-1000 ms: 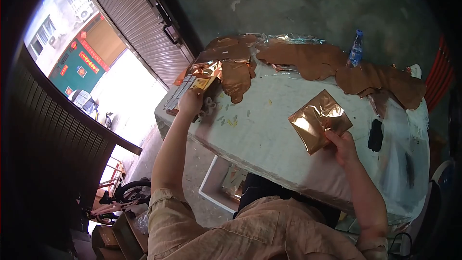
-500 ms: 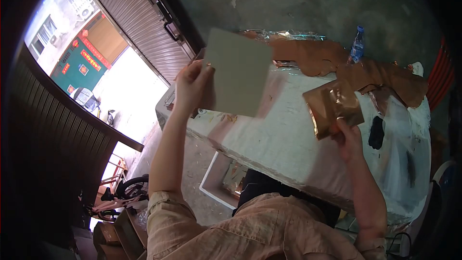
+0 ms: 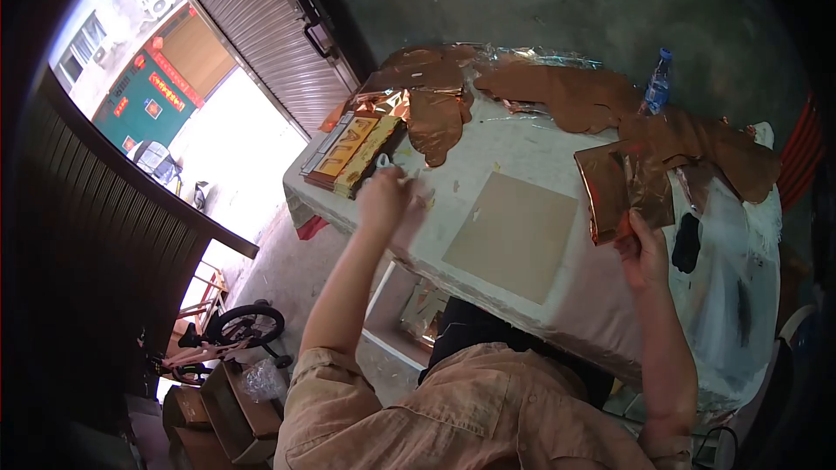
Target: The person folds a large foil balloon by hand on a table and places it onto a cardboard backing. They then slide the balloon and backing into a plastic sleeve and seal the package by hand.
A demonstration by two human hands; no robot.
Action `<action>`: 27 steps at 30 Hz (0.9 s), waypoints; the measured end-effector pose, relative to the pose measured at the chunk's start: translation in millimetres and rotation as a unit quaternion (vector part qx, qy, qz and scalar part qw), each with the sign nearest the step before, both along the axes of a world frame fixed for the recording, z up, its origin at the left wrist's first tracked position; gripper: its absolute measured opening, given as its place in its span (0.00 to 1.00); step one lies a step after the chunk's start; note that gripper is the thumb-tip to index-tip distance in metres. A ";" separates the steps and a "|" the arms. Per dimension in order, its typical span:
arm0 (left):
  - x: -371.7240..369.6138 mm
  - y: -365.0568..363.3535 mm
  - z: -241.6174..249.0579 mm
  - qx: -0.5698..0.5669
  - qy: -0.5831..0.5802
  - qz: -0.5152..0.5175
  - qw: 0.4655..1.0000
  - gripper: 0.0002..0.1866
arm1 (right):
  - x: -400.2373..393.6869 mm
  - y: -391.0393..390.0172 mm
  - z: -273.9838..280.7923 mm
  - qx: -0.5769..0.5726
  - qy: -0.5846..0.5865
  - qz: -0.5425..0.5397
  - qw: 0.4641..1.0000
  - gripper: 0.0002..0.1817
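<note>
A grey-beige rectangular board [image 3: 514, 239] lies flat on the pale table covering. My left hand [image 3: 383, 198] is over the table's left part, its fingers smeared by motion, close to a small white ring-like item [image 3: 382, 160]. Just beyond it sits a stack of panels [image 3: 353, 155] with a yellow lettered top. On the right, my right hand [image 3: 640, 248] pinches the lower edge of a shiny copper-coloured foil sheet [image 3: 623, 187], folded into a rough square and held up over the table.
Brown and copper foil pieces [image 3: 557, 96] spread along the table's far edge. A blue-capped water bottle [image 3: 657, 83] stands among them. A black item [image 3: 686, 244] lies right of my right hand. Below the table is a white-rimmed box [image 3: 392, 300]; a small bike [image 3: 235, 331] stands lower left.
The board that my left hand held up now lies on the table, and that hand has let go and moved down and right. My right hand with the foil has shifted slightly right.
</note>
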State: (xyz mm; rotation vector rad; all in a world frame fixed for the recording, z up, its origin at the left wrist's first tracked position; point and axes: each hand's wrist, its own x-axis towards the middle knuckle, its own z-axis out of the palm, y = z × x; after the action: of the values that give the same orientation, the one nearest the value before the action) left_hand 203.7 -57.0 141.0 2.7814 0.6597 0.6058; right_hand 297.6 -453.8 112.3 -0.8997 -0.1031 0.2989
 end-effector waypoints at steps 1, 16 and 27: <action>0.8 15.4 2.9 0.064 0.012 0.048 0.997 0.13 | -1.0 1.9 0.5 0.002 0.000 0.001 1.000 0.05; -7.6 -93.7 20.8 -0.096 -0.009 -0.286 0.953 0.10 | 2.9 1.6 -3.6 -0.037 -0.018 -0.020 0.999 0.07; -43.7 -78.2 1.9 -0.030 -0.012 -0.368 0.929 0.17 | -3.2 0.5 1.7 -0.086 -0.024 0.009 0.996 0.07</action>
State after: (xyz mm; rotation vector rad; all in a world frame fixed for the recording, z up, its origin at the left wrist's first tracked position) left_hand 160.0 -135.1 143.0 2.6600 -0.3758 0.4341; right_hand 294.4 -453.3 114.0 -1.0775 -0.1310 0.3066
